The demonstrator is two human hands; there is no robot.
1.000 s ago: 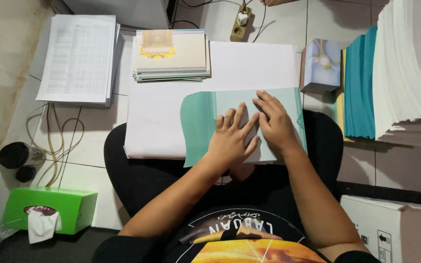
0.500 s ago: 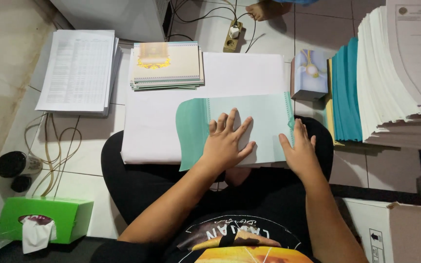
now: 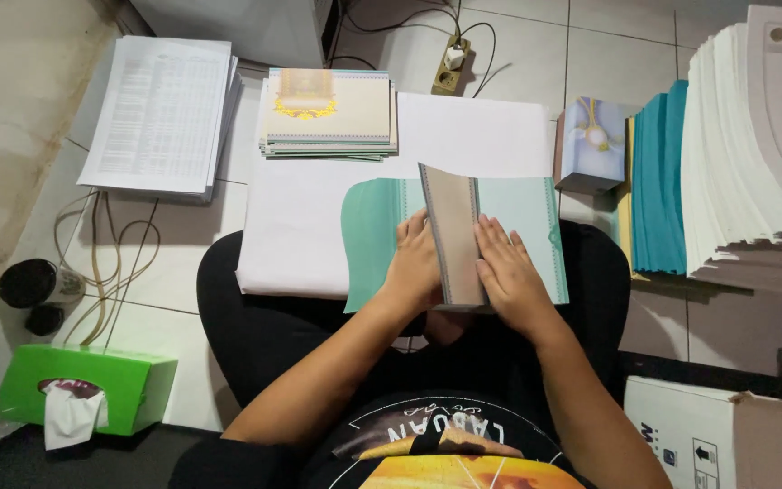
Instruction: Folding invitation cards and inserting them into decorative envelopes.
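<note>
Both hands lay flat on a teal folder cover point(image 3: 518, 217) that rested on the person's lap and on a large white sheet point(image 3: 309, 226). The left hand point(image 3: 416, 264) pressed palm-down with fingers spread, gripping nothing, just left of a beige bordered page point(image 3: 456, 231) that stood folded up from the cover. The right hand point(image 3: 509, 276) lay open and flat too, its fingers touching the right edge of that raised page. The page ran as a narrow strip between the two hands, its top end lifted above the cover.

Beyond the cover, a stack of cream certificates point(image 3: 329, 110) sat at the far edge of the white sheet, with a pile of printed sheets point(image 3: 163, 113) to its left. A power strip point(image 3: 450, 71) lay on the tiles behind. To the right stood teal covers on edge point(image 3: 658, 181) beside a tall stack of white paper point(image 3: 753, 154). A green tissue box point(image 3: 92, 389) sat near left.
</note>
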